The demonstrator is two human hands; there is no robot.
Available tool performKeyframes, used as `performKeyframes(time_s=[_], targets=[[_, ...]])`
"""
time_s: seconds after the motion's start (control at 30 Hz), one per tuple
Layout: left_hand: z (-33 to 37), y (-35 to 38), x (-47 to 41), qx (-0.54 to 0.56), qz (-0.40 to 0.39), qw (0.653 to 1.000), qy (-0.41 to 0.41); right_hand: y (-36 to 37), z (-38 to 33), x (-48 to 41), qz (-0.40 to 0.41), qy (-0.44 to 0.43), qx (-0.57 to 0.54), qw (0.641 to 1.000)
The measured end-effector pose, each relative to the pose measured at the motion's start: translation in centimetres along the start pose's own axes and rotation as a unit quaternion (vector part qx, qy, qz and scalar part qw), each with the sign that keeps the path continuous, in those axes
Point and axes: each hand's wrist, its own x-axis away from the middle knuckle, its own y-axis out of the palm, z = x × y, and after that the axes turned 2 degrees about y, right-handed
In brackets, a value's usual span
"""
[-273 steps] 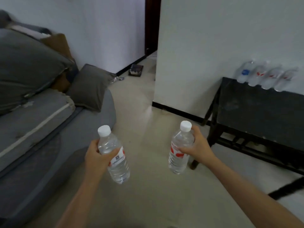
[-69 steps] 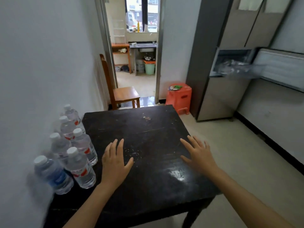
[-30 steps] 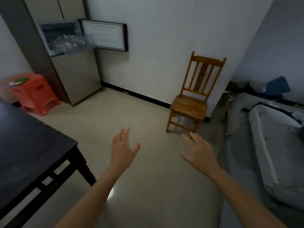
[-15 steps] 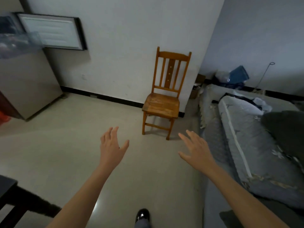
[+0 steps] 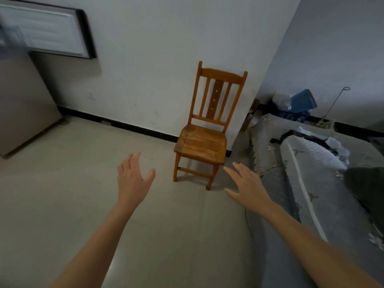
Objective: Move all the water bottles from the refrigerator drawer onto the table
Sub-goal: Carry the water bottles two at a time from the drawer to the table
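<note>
Left hand and right hand hang open, empty; the view has swung off the surface, bottles out of sight, fridge at far left, likely another trip ahead.

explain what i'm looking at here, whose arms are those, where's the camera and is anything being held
No machine here: these are a person's two bare arms, filmed by one wide-angle camera worn on their head, looking forward and down. The left hand and right hand are spread open in the air, holding nothing. A wooden chair stands on the floor against the wall. The refrigerator is at the left edge, its door swung open; a grey sofa lies at the right. No water bottles or table show here.
</note>
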Motion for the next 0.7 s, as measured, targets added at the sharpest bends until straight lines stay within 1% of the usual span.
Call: performKeyframes(time_s=[0.13, 0.3, 0.33, 0.37, 0.53, 0.63, 0.7], targets=[[-1.5, 0.2, -3.1, -0.021, 0.011, 1.0, -0.009, -0.1, -0.6, -5.8, 0.009, -0.051, -0.021, 0.998], [-3.4, 1.2, -7.4, -0.044, 0.037, 0.997, -0.047, 0.4, -1.2, -13.5, 0.02, -0.109, -0.051, 0.993], [-3.7, 1.8, -9.5, -0.05, 0.047, 0.996, -0.055, 0.6, -1.1, -16.4, 0.014, -0.123, -0.06, 0.991], [-3.8, 1.9, -9.9, -0.051, 0.049, 0.996, -0.056, 0.9, -1.0, -16.9, 0.01, -0.13, -0.059, 0.99], [-4.1, 3.5, -17.1, -0.083, 0.096, 0.988, -0.085, 0.5, -0.1, -26.6, 0.012, -0.182, -0.064, 0.981], [-4.0, 3.6, -21.1, -0.112, 0.124, 0.982, -0.093, -0.4, -0.5, -33.4, 0.0, -0.212, -0.064, 0.975], [-4.1, 3.3, -22.8, -0.131, 0.146, 0.975, -0.1, -0.9, -1.7, -37.0, 0.016, -0.242, -0.056, 0.969]])
